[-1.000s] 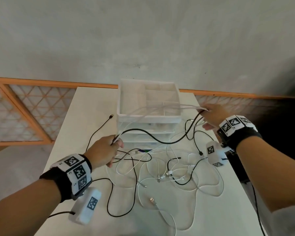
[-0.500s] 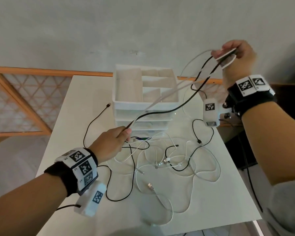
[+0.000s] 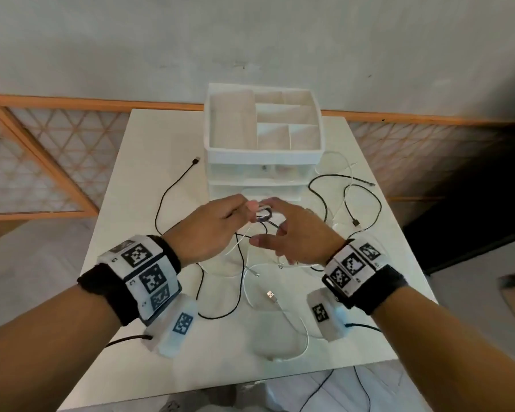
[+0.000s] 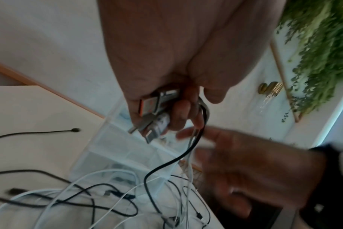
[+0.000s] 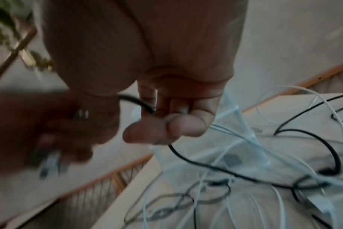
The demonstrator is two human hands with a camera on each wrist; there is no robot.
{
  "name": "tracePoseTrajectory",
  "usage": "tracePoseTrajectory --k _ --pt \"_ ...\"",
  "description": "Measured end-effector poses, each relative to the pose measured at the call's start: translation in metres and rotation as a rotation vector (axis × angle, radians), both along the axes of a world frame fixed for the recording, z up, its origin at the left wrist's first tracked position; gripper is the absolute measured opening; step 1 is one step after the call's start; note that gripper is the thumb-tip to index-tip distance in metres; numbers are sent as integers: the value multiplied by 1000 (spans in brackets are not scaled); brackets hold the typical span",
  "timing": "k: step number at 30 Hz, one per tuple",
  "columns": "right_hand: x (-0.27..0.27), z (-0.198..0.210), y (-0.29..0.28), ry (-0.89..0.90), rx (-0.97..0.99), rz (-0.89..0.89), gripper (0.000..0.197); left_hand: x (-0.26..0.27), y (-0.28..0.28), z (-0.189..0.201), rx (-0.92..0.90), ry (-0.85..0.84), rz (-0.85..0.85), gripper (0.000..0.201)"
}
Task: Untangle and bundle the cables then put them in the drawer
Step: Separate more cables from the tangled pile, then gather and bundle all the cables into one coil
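Observation:
In the head view my two hands meet just in front of the white drawer unit. Between them is a small coil of black and white cable. My left hand pinches the coil; in the left wrist view its fingers grip an orange USB plug and a white plug, with both cords hanging down. My right hand curls its fingers round the black cord, which runs on down to the tangle of cables on the table.
The unit's top is an open divided tray, and both drawers below look shut. Loose black cables and white cables lie left, right and in front of the unit. A table edge runs near me.
My right hand came down from high on the right to meet my left hand in front of the drawers. The stretched black and white cables are now gathered into a small coil.

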State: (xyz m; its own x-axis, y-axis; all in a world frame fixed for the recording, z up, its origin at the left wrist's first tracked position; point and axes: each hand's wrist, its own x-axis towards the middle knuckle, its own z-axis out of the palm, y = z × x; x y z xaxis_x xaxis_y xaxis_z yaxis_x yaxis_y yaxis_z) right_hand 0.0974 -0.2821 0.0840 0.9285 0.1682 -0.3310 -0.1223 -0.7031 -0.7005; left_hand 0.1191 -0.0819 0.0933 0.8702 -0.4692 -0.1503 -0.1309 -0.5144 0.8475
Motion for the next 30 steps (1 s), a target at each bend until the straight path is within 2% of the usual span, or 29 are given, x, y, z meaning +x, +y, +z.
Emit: tracePoseTrajectory --k 2,3,5,6,8,9,10,11,13,14,15,17,19,22,23,26,28,30 --pt "4 -17 -2 31 -38 -70 10 -6 6 2 16 4 -56 33" --pt "7 -22 -10 -15 -52 -152 6 -10 12 -1 66 6 -87 30" --pt "8 -25 -22 -202 -49 -303 11 -18 23 -16 176 64 -126 26" --pt "5 -26 -23 -262 5 -310 19 -22 27 -27 236 104 -123 24" --pt "-7 -32 -13 -250 107 -219 44 -30 33 -49 348 153 -75 22" --pt "-15 -40 -8 -224 98 -201 51 -32 36 -58 388 152 -31 20" --pt "-25 -54 -6 -212 46 -223 47 -36 39 -66 419 153 18 20" --pt "-35 -68 -5 -221 -31 -274 34 -37 42 -71 423 162 78 20" --pt "-54 -97 -7 -153 -278 -323 8 -40 47 -75 388 206 174 21" --pt "-64 -111 -6 -39 -374 -297 8 -41 48 -75 358 229 191 20" --pt "-73 -124 -5 84 -435 -265 18 -40 49 -75 341 234 190 19" --pt "-84 -142 3 173 -462 -257 28 -38 46 -70 290 247 192 25" --pt "-85 -148 10 136 -437 -289 20 -36 42 -65 117 309 257 30" --pt "-77 -143 17 50 -351 -323 8 -35 39 -60 -97 409 338 23" --pt "-72 -136 15 -21 -275 -380 2 -34 41 -59 -130 412 347 21" --pt "-55 -98 5 -285 -1 -524 10 -32 46 -51 -257 459 385 18" --pt "-45 -64 4 -411 42 -384 13 -28 47 -44 -347 472 416 16" --pt "-41 -42 15 -383 -58 -64 17 -23 42 -34 -413 455 406 16"
